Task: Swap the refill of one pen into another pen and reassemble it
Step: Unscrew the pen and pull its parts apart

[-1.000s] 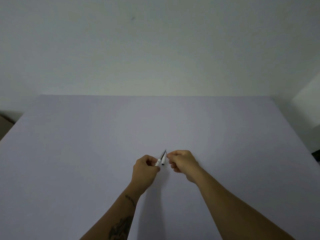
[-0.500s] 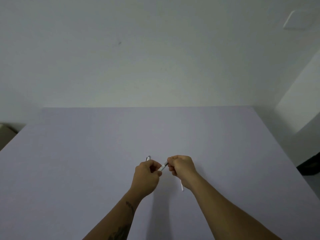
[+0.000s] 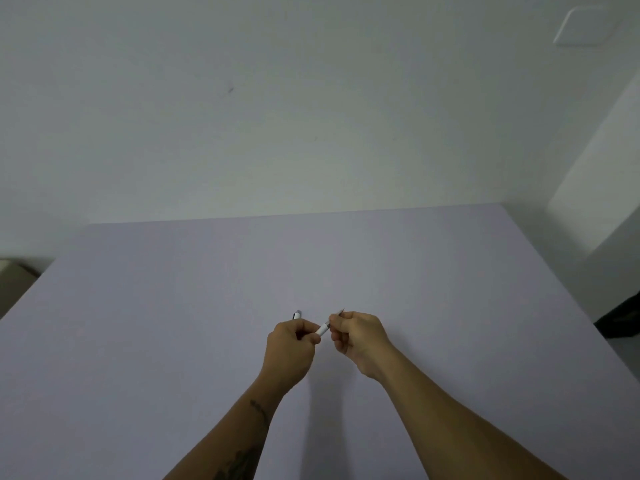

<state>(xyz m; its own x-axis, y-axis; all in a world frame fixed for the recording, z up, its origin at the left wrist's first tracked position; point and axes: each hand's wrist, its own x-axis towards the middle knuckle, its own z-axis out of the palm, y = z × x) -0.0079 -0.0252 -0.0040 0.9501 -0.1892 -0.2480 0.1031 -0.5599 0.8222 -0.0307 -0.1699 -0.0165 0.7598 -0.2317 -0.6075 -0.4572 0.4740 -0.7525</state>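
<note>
Head view. My left hand [image 3: 289, 351] is curled into a fist around a white pen barrel [image 3: 322, 329]; one end of the barrel sticks out of the fist toward the right hand, and a second white end with a dark tip [image 3: 296, 314] shows above the knuckles on the far side. I cannot tell whether these are one piece or two. My right hand [image 3: 358, 336] has its fingertips pressed together on a thin dark pointed part [image 3: 341, 312], probably the refill tip or nose cone, which lines up with the exposed barrel end. The two hands are just beside each other, nearly touching at the barrel.

Clearance around the grip: both hands are held above the lavender table [image 3: 173, 306], with a soft shadow directly below them, toward me. The surface is bare on every side of the grip. The far table edge lies well beyond the hands; the left and right edges are well apart from the grip. Both forearms enter from the near side, the left one carrying a dark tattoo [image 3: 242, 459].

Surface and room: the tabletop is matte and uniform. Beyond it is a pale plain wall [image 3: 311, 116] with a small dark mark. Right of the grip a white corner projects, with a dark object [image 3: 620, 320] at the frame edge.
</note>
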